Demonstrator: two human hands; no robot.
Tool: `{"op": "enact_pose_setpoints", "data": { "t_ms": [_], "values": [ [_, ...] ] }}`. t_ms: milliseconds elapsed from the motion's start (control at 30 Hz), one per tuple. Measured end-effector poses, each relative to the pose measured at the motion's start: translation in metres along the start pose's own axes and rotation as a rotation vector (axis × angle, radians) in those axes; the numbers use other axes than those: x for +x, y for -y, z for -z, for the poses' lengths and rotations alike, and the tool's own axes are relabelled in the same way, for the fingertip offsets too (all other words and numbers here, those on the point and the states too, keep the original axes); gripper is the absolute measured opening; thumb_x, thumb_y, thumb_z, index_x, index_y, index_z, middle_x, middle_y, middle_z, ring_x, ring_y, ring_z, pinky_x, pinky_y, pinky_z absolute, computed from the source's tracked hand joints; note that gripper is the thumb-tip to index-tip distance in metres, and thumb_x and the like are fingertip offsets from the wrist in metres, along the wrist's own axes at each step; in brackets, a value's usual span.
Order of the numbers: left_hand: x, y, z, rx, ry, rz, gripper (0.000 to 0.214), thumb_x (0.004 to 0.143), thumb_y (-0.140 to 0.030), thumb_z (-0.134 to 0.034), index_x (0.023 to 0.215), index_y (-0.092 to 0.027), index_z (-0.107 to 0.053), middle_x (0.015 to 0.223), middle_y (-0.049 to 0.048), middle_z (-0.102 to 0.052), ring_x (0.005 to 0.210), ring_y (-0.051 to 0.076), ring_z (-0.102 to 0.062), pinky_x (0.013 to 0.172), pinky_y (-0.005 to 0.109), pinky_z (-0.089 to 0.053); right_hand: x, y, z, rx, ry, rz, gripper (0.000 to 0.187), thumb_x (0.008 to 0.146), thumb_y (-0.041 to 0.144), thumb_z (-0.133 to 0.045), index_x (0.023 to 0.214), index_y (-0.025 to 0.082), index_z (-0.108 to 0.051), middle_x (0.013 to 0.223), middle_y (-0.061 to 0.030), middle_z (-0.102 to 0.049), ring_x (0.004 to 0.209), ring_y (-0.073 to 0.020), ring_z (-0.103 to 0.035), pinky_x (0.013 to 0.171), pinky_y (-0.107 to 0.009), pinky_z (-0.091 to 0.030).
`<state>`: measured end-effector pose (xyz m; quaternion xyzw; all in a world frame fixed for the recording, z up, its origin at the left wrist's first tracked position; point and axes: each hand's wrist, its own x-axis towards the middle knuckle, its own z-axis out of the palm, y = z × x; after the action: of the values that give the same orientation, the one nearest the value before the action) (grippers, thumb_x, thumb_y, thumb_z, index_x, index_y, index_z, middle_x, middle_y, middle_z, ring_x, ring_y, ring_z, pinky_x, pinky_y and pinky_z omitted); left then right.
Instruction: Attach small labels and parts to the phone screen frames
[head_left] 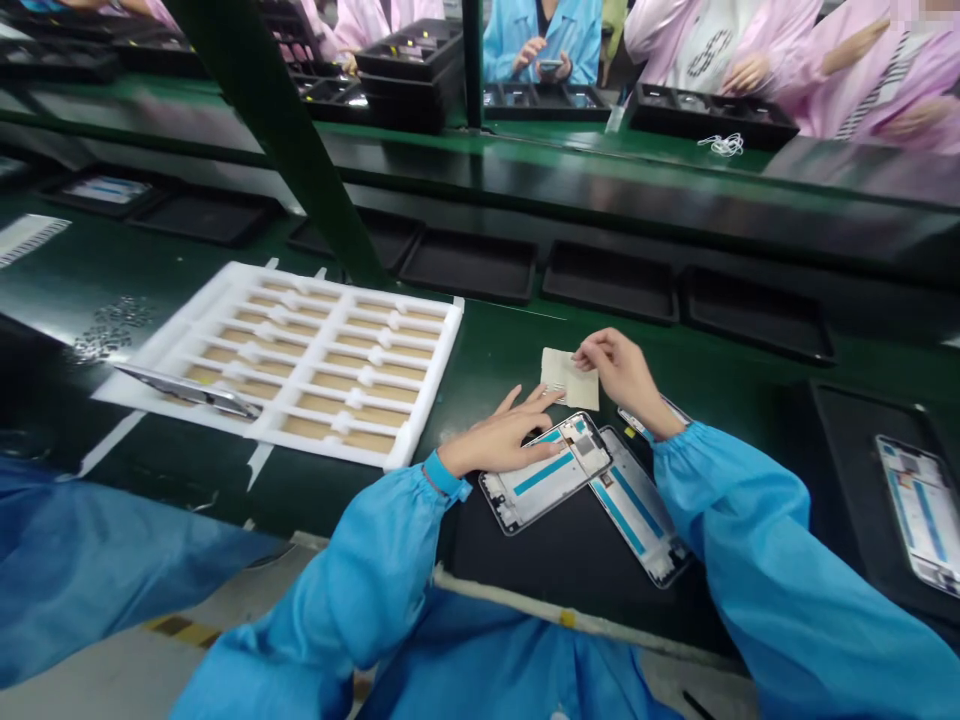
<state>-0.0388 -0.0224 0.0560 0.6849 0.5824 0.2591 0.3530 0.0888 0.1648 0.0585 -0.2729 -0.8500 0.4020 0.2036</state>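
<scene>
My left hand (521,432) lies with its fingers spread over a phone frame (551,478) that has blue strips on it; its fingertips reach the edge of a small beige sheet (583,388). Rows of tiny pieces sit on that sheet. Above its right corner, my right hand (613,365) is closed in a pinch, and whatever is between the fingertips is too small to make out. A second phone frame (637,510) lies partly under the first, on a black mat (510,560). Part of another phone piece (630,418) shows beneath my right wrist.
To the left stands a white slotted foam tray (420,420), with a phone frame (191,390) leaning on it. Small metal parts (112,325) lie beyond. Black trays (611,280) line the back; another phone frame (922,510) lies right. Co-workers (540,45) sit across the bench.
</scene>
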Motion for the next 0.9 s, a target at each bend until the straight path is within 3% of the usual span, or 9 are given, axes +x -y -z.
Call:
{"op": "enact_pose_setpoints", "data": {
  "t_ms": [100, 167, 233, 300, 400, 500, 600, 800, 900],
  "values": [
    [-0.010, -0.010, 0.007, -0.083, -0.076, -0.038, 0.029, 0.094, -0.045, -0.054, 0.080, -0.019, -0.051, 0.162, 0.0063, -0.021, 0.151, 0.031, -0.015, 0.122, 0.052, -0.011, -0.008, 0.021, 0.015, 0.131, -0.083, -0.025, 0.020, 0.094, 0.039, -0.047, 0.091, 0.019, -0.049, 0.081, -0.0066, -0.067, 0.073, -0.0166, -0.067, 0.073, -0.035, -0.057],
    [-0.021, -0.022, 0.014, -0.153, -0.110, -0.026, 0.027, 0.094, -0.044, -0.055, 0.082, -0.019, -0.054, 0.152, 0.0101, -0.042, 0.138, 0.031, -0.042, 0.113, 0.045, -0.034, -0.023, 0.043, 0.026, 0.223, -0.116, -0.033, 0.023, 0.090, 0.041, -0.057, 0.092, 0.018, -0.056, 0.080, -0.0053, -0.068, 0.073, -0.0166, -0.067, 0.073, -0.035, -0.058],
    [-0.037, -0.036, 0.022, -0.185, -0.122, 0.038, 0.027, 0.095, -0.045, -0.052, 0.089, -0.020, -0.059, 0.120, 0.0076, -0.067, 0.104, 0.025, -0.066, 0.089, 0.033, -0.049, -0.043, 0.069, 0.037, 0.303, -0.141, -0.039, 0.021, 0.087, 0.039, -0.064, 0.091, 0.019, -0.060, 0.079, -0.0036, -0.069, 0.074, -0.0165, -0.067, 0.073, -0.034, -0.058],
    [-0.053, -0.049, 0.028, -0.135, -0.138, 0.093, 0.028, 0.096, -0.046, -0.050, 0.100, -0.022, -0.065, 0.093, 0.0013, -0.072, 0.082, 0.019, -0.068, 0.073, 0.026, -0.048, -0.066, 0.093, 0.045, 0.331, -0.153, -0.038, 0.015, 0.087, 0.034, -0.066, 0.091, 0.020, -0.061, 0.078, -0.0024, -0.069, 0.074, -0.0166, -0.068, 0.071, -0.032, -0.058],
    [-0.072, -0.058, 0.030, 0.066, -0.195, 0.082, 0.029, 0.097, -0.041, -0.051, 0.117, -0.027, -0.067, 0.102, 0.0003, -0.073, 0.089, 0.020, -0.069, 0.075, 0.025, -0.047, -0.097, 0.119, 0.045, 0.302, -0.083, -0.016, 0.010, 0.090, 0.029, -0.063, 0.095, 0.022, -0.058, 0.079, -0.0011, -0.069, 0.074, -0.0164, -0.069, 0.067, -0.028, -0.056],
    [-0.081, -0.057, 0.023, 0.317, -0.207, 0.073, 0.029, 0.099, -0.033, -0.048, 0.121, -0.029, -0.066, 0.107, 0.0019, -0.074, 0.089, 0.022, -0.071, 0.074, 0.027, -0.048, -0.117, 0.124, 0.031, 0.255, 0.162, -0.010, 0.011, 0.094, 0.023, -0.057, 0.103, 0.025, -0.052, 0.082, 0.0014, -0.070, 0.077, -0.0152, -0.068, 0.068, -0.026, -0.053],
    [-0.082, -0.053, 0.012, 0.412, -0.202, 0.045, 0.027, 0.099, -0.028, -0.048, 0.116, -0.028, -0.069, 0.100, 0.0029, -0.076, 0.083, 0.023, -0.072, 0.071, 0.029, -0.050, -0.124, 0.116, 0.015, 0.191, 0.344, -0.007, 0.014, 0.095, 0.018, -0.052, 0.105, 0.026, -0.047, 0.083, 0.0032, -0.069, 0.078, -0.0149, -0.066, 0.069, -0.027, -0.048],
    [-0.084, -0.052, -0.007, 0.243, -0.417, -0.016, 0.031, 0.094, -0.040, -0.059, 0.121, -0.026, -0.068, 0.110, 0.0044, -0.074, 0.094, 0.022, -0.072, 0.083, 0.031, -0.055, -0.124, 0.110, 0.005, 0.155, 0.406, 0.001, 0.013, 0.094, 0.016, -0.050, 0.099, 0.026, -0.044, 0.083, 0.0046, -0.067, 0.074, -0.0141, -0.063, 0.066, -0.027, -0.043],
    [-0.085, -0.053, -0.011, 0.155, -0.510, -0.076, 0.020, 0.094, -0.031, -0.060, 0.109, -0.027, -0.073, 0.106, 0.0012, -0.076, 0.095, 0.019, -0.072, 0.085, 0.029, -0.055, -0.124, 0.112, 0.005, 0.152, 0.412, 0.014, 0.013, 0.094, 0.015, -0.050, 0.096, 0.026, -0.044, 0.082, 0.0043, -0.067, 0.075, -0.0145, -0.063, 0.064, -0.027, -0.043]
  ]
}}
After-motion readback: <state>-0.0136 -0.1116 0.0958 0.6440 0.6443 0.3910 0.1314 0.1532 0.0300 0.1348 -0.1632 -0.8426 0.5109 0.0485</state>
